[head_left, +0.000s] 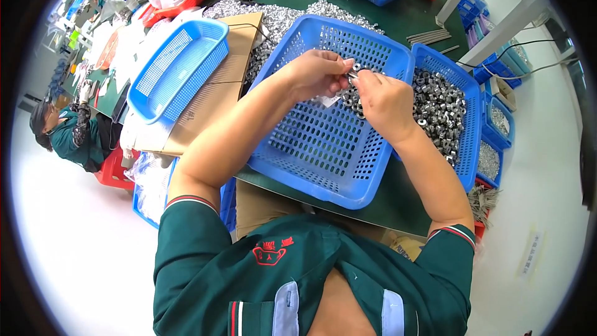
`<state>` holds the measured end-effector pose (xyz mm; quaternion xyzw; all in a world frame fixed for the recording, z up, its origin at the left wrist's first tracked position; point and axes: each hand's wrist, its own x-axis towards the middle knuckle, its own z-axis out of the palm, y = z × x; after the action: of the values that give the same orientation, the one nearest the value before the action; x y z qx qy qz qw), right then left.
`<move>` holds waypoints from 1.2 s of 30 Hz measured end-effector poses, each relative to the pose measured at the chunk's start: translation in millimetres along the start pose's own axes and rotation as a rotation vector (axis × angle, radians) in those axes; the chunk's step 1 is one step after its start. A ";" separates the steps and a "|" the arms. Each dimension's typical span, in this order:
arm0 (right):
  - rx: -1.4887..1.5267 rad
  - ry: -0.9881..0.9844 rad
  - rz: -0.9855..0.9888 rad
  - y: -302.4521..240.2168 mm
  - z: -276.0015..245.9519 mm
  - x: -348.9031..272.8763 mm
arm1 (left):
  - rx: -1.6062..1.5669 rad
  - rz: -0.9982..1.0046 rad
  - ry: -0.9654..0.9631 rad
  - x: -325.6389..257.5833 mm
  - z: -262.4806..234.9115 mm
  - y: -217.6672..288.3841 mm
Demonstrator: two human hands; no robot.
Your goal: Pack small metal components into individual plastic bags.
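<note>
- head view: the left hand point(316, 74) is closed, its thumb and fingers pinching a small metal part point(353, 76).
- the right hand point(387, 101) meets it from the other side, fingers curled in and fingertips on the same part; much of that part is hidden, so its exact shape i cannot tell.
- the part sits between the two sets of fingertips, raised over the upper half of a large blue perforated basket point(311, 194).
- inside that basket, shiny metal nuts point(356, 104) lie loose beneath the hands, and a scrap of white paper point(328, 101) shows just below the left hand.
- to the right, just beside it, stands a second blue basket point(471, 174), heaped with darker metal nuts point(443, 115).
- to the left, a shallower blue basket point(177, 65) rests on cardboard point(208, 109).
- beyond the large basket, a spread of silver metal pieces point(339, 11) covers part of the green tabletop point(398, 191), with thin metal rods point(429, 37) near its right side.
- far left, a co-worker point(73, 134) in a green top and dark cap sits on a red stool point(114, 171).
</note>
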<state>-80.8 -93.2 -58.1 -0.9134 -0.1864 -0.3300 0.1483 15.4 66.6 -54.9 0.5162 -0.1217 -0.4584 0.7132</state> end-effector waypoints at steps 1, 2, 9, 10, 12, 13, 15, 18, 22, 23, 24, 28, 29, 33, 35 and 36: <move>0.024 -0.028 0.062 0.2 0.8 -0.3 | 0.018 0.037 0.005 0.2 0.1 -0.7; 0.131 -0.032 0.135 2.5 1.0 -1.1 | 0.088 0.085 0.019 0.5 1.2 -1.7; 1.263 -0.460 0.885 19.0 -9.3 9.1 | 0.330 0.264 0.024 1.3 5.3 0.1; 1.266 -0.459 0.884 18.2 -7.7 8.8 | 0.265 0.228 0.046 -0.2 5.7 2.9; 1.289 -0.385 0.925 16.1 -4.6 8.3 | 0.144 0.162 0.079 -1.3 -2.2 7.1; 1.289 -0.382 0.922 16.1 -3.9 8.6 | 0.148 0.163 0.078 0.7 -10.7 6.5; 1.212 -0.381 0.889 15.6 -2.2 8.7 | 0.177 0.112 0.156 6.9 -29.9 -0.1; 1.133 -0.392 0.831 12.8 -3.5 8.5 | 1.358 0.154 0.372 17.6 -37.4 -7.6; 1.110 -0.401 0.797 13.6 -2.4 6.1 | 1.695 -0.051 0.320 19.1 -32.1 -25.2; 1.074 -0.398 0.779 14.8 -0.8 4.3 | 1.722 -0.063 0.291 18.9 -29.6 -29.8; 1.037 -0.394 0.761 16.4 0.4 2.5 | 1.748 -0.076 0.261 19.0 -26.6 -34.6; 0.913 -0.390 0.693 17.4 1.9 2.9 | 1.738 -0.026 0.359 25.0 -37.5 -56.7; 0.915 -0.385 0.697 19.3 2.9 2.1 | 1.742 -0.026 0.353 26.5 -36.5 -58.2; 0.843 -0.368 0.665 22.7 5.6 -0.4 | 1.671 0.061 0.247 30.0 -19.1 -60.4; 0.828 -0.373 0.665 23.3 4.9 0.1 | 1.655 0.129 0.252 32.8 -10.7 -64.5; 0.822 -0.376 0.660 23.4 5.0 1.1 | 1.656 0.125 0.250 34.0 -10.8 -66.9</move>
<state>-67.0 -111.7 -64.5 -0.8334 -0.0269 0.0021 0.5520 5.8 43.7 -126.6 0.9122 -0.3674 -0.1199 0.1363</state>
